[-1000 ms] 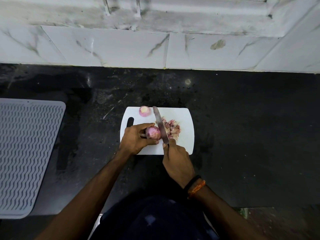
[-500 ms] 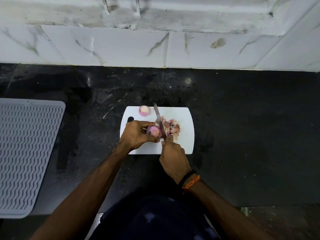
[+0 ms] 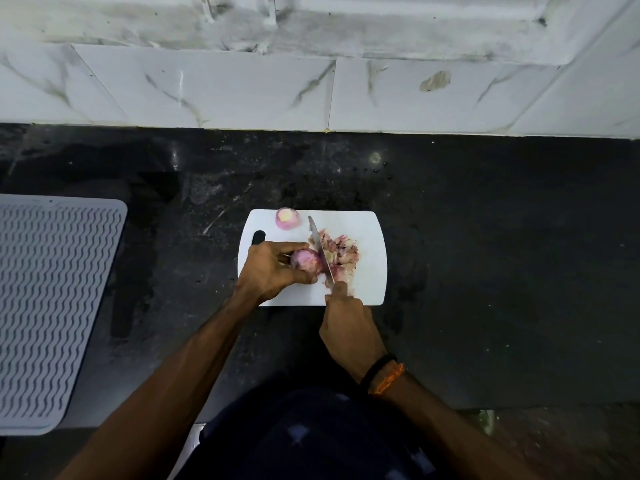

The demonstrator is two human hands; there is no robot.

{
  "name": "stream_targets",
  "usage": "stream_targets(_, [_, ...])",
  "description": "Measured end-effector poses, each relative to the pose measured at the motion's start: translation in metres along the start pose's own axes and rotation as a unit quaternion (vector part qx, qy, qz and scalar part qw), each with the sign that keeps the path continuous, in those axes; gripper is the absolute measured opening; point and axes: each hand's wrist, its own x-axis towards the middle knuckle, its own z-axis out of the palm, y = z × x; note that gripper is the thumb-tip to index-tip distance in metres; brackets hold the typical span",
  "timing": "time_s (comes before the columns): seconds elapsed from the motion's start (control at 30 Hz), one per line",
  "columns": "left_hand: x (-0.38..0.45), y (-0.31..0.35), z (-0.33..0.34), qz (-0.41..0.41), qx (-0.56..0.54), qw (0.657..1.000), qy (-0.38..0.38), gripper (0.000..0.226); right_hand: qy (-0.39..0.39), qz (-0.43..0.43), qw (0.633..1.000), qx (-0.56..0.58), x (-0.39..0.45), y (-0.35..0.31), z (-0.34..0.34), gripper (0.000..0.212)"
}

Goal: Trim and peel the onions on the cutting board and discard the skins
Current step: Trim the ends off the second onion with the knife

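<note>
Head view, the only 1. Your left hand (image 3: 273, 268) grips the onion (image 3: 305, 260) on the cutting board (image 3: 370, 285), fingers curled over its far side and thumb on the near side, so the bulb sticks out to the right of your fingertips. The onion's long axis runs left-right, root-to-tip, judging by the thin stalk end poking back toward your palm.

The knife (image 3: 320, 249) lies across that axis: blade runs from near to far, tip pointing away from you, edge set against the onion's right end, just past your left fingertips. That gap between blade and fingertips is the relation the cut turns on; it looks small, so keep the fingertips tucked.

Your right hand (image 3: 349, 327) is clenched round the knife handle, which is hidden inside the fist, with 1 finger stretched forward onto the blade's spine. The wrist sits nearer you than the board, forearm coming in from the lower right, 2 bands at the wrist.

Right of the blade, touching it, lies the heap of skins (image 3: 341, 252), still on the board, not discarded. Beyond your left fingers, at the board's far edge, sits 1 peeled onion (image 3: 286, 219), well clear of both hands. My judgement: trimming the end of onion 2, peeling to follow.
</note>
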Motion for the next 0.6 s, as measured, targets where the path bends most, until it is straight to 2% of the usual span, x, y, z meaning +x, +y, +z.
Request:
stream_targets(0.3, [-0.003, -0.001, 0.004, -0.014, -0.004, 1.000, 0.019, 0.067, -0.013, 0.011, 1.000, -0.016, 0.007, -0.008, -0.004, 0.047])
stream_targets(0.43, [-0.004, -0.002, 0.005, -0.015, -0.005, 1.000, 0.020, 0.066, -0.032, 0.037, 0.999, 0.009, -0.009, -0.003, -0.006, 0.038])
stream_targets(0.6, [-0.008, -0.004, 0.006, 0.010, 0.002, 0.999, 0.037, 0.063, -0.029, -0.001, 1.000, -0.011, 0.009, -0.009, -0.017, 0.036])
